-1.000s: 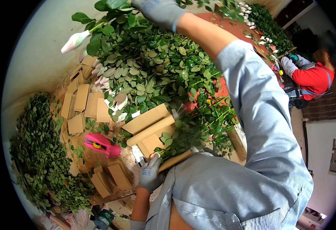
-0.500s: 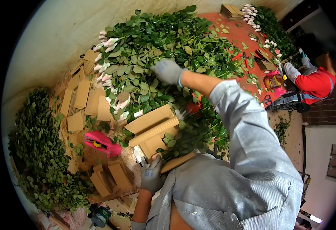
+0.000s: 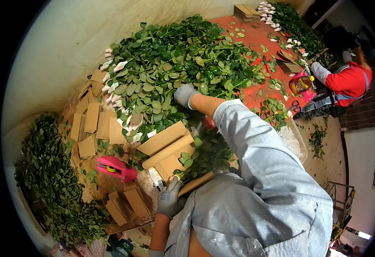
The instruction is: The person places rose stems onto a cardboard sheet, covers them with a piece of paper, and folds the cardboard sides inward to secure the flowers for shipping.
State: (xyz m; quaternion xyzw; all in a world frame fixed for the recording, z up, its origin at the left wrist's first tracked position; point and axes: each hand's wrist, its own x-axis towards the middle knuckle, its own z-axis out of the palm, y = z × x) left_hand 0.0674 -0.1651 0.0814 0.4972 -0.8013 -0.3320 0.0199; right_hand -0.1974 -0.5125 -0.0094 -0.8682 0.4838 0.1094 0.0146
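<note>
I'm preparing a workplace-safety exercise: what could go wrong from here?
The grey-gloved right hand is at a dense heap of green leafy stems, so pulling one could snag or tear its neighbours. Thin brown cardboard pieces sit near the edge of the brown table, close to the left forearm, which might knock some off.

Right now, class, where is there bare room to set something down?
A small bare patch of red tabletop, between heaped green leafy stems and a yellow-capped bottle. Crowded: around the grey-gloved left hand, by folded tan cardboard.
</note>
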